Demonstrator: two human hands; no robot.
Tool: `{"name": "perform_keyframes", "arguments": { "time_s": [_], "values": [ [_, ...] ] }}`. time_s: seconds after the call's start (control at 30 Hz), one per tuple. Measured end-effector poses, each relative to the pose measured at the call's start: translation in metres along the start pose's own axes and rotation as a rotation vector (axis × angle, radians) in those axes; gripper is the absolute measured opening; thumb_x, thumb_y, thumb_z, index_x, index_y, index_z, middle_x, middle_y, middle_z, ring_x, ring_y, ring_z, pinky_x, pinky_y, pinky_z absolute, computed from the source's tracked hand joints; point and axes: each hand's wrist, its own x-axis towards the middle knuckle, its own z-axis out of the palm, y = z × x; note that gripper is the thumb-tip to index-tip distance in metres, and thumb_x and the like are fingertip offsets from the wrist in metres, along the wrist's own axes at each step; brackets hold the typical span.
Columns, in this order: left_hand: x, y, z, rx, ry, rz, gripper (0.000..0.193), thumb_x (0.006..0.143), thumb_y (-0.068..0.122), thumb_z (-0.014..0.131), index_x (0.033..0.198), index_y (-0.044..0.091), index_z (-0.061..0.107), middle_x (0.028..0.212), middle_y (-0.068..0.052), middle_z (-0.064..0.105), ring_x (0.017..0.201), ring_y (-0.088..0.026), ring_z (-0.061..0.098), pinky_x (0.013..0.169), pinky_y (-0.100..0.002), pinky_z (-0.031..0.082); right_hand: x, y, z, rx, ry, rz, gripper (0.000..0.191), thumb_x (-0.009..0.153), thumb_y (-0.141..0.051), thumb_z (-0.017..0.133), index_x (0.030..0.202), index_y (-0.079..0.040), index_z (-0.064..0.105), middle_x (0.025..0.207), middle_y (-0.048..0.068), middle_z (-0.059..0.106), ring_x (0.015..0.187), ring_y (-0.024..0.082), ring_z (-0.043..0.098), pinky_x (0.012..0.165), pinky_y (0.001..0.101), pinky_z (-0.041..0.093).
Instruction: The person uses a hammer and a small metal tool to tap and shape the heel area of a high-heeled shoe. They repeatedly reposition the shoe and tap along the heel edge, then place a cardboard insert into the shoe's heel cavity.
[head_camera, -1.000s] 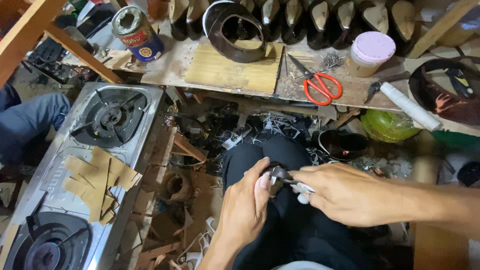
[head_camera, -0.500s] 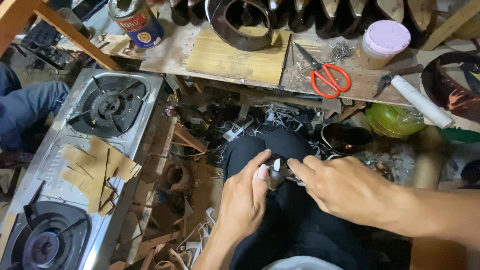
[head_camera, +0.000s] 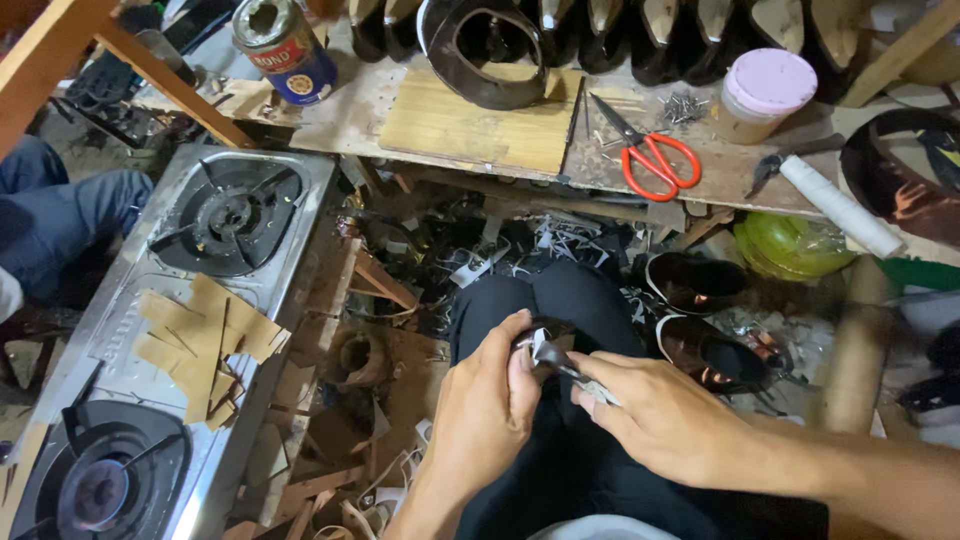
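Left hand (head_camera: 487, 405) grasping small dark leather piece (head_camera: 538, 338); right hand (head_camera: 660, 420) clenched on slim metal blade (head_camera: 572, 368) touching it, over lap.

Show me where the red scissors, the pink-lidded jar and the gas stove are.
red scissors (head_camera: 655, 160), head view, on the red handles.
pink-lidded jar (head_camera: 768, 82), head view, on the lid.
gas stove (head_camera: 110, 335), head view, on the bare steel top.
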Motion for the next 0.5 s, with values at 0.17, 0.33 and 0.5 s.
{"name": "perform_keyframes", "arguments": {
  "time_s": [0.17,0.33,0.5],
  "values": [
    [-0.003,0.001,0.004,0.061,-0.048,0.017,0.038,0.098,0.015,0.054,0.133,0.002,0.057,0.108,-0.025,0.072,0.089,-0.045,0.071,0.078,-0.050,0.056,0.006,-0.018,-0.032,-0.212,-0.243,0.083,0.055,0.087,-0.009,0.063,0.140,0.000,0.052,0.102,0.015,0.063,0.087,0.035,0.068,0.072,0.0442,0.053],
    [-0.005,0.000,0.001,0.061,-0.104,0.015,0.039,0.097,0.016,0.053,0.133,0.001,0.054,0.112,-0.024,0.072,0.088,-0.045,0.070,0.078,-0.050,0.055,0.017,-0.033,-0.048,-0.329,-0.331,0.085,0.064,0.083,-0.010,0.064,0.145,-0.002,0.049,0.105,0.014,0.060,0.081,0.035,0.067,0.068,0.0451,0.053],
    [-0.004,-0.002,-0.002,0.037,-0.081,0.045,0.040,0.099,0.017,0.051,0.135,0.001,0.055,0.111,-0.025,0.072,0.092,-0.045,0.070,0.081,-0.050,0.056,0.013,-0.027,-0.038,-0.537,-0.348,0.110,0.069,0.088,-0.017,0.067,0.152,-0.006,0.046,0.103,0.013,0.058,0.069,0.033,0.067,0.062,0.0454,0.054]
  ]
}}
